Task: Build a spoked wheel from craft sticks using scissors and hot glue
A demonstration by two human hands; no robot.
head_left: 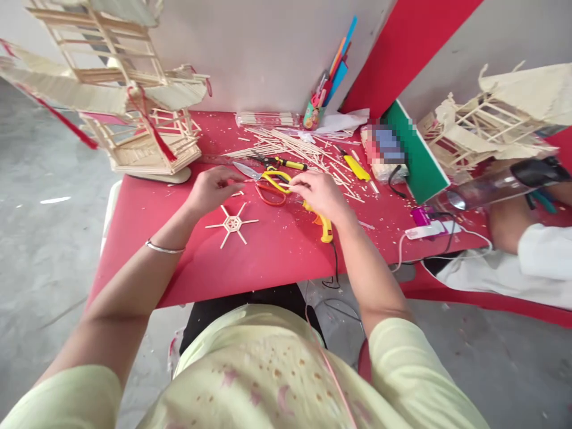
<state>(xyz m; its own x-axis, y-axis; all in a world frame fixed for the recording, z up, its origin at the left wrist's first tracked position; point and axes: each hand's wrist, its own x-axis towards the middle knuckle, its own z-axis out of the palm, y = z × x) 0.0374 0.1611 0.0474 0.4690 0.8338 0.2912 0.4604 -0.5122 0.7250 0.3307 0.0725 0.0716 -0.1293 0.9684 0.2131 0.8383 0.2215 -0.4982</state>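
Observation:
My left hand (212, 189) rests on the red table (277, 256) with its fingers curled in a pinch; a short wooden stick tip shows at its fingertips. My right hand (319, 193) lies over a yellow glue gun (324, 226), fingers bent and pinched towards the left hand. What the right fingers pinch is too small to name. A small star-shaped piece of wooden sticks (232, 224) lies flat just below and between both hands. Scissors with orange and yellow handles (266, 182) lie between the hands.
A tall stick model with red tassels (134, 101) stands at back left. Loose sticks (286, 146), yellow-handled pliers (286, 162), a yellow cutter (356, 167) and a pen cup (313, 113) lie behind. Another person's arm (513, 229), a green board (417, 155) and another stick model (487, 125) are right.

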